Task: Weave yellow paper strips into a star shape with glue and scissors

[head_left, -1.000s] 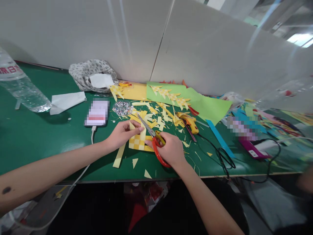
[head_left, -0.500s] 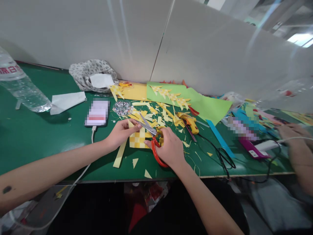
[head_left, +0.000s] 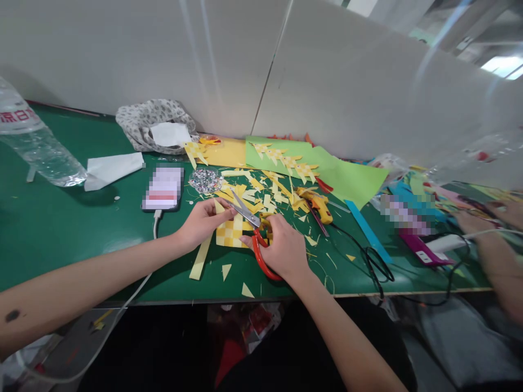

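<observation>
My left hand [head_left: 202, 220] pinches a pale yellow piece of woven paper [head_left: 229, 234], checkered in two yellows, with a long paper strip [head_left: 201, 258] hanging below it. In my right hand [head_left: 286, 245] are scissors [head_left: 261, 247] with red handles. Their metal blades stand apart, pointing up and left, close to the fingertips of my left hand. The fingers of my right hand partly hide the handles. Behind both hands lies a heap of yellow paper scraps [head_left: 267, 201].
A phone [head_left: 165, 188] on a cable and a water bottle [head_left: 44, 147] lie left. Sequins [head_left: 205, 181] sit near the scraps. Woven pieces [head_left: 286, 160] rest on green paper [head_left: 351, 179]. A yellow glue gun [head_left: 318, 204] lies right; a co-worker's arm [head_left: 494, 250] reaches in.
The scissor blades have shifted slightly up and left, near my left fingertips. At the far right the co-worker's hands have moved. My left hand stays in place.
</observation>
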